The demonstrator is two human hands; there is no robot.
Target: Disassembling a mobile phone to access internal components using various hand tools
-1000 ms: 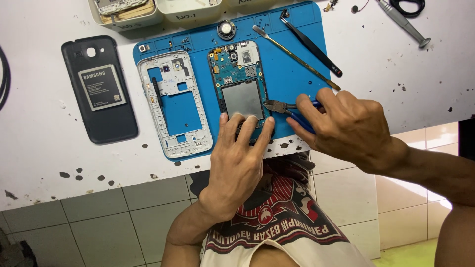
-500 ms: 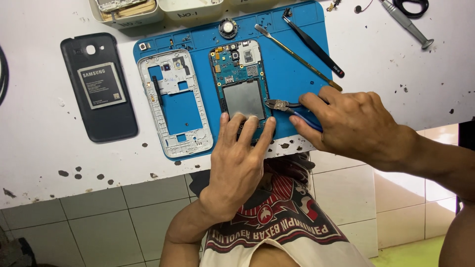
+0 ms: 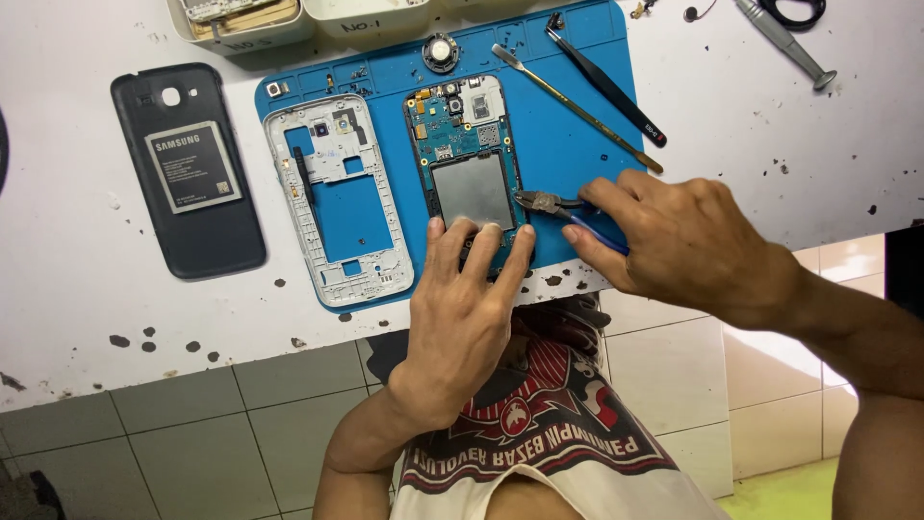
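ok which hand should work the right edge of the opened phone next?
Right, probably. The right hand already holds the blue-handled pliers, tips at the opened phone's right edge. The left hand is pressing the phone's lower end onto the blue mat, steadying it.

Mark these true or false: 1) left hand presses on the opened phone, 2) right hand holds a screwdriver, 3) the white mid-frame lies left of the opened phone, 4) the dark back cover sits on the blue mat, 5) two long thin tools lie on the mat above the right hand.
1) True: the left hand has its fingers on the lower end of the opened phone.
2) False: the right hand holds small pliers with blue handles, nose at the phone's right edge.
3) True: the white mid-frame lies beside it on the blue mat.
4) False: the dark back cover lies on the white table, left of the mat.
5) True: a metal spudger and black tweezers lie there.
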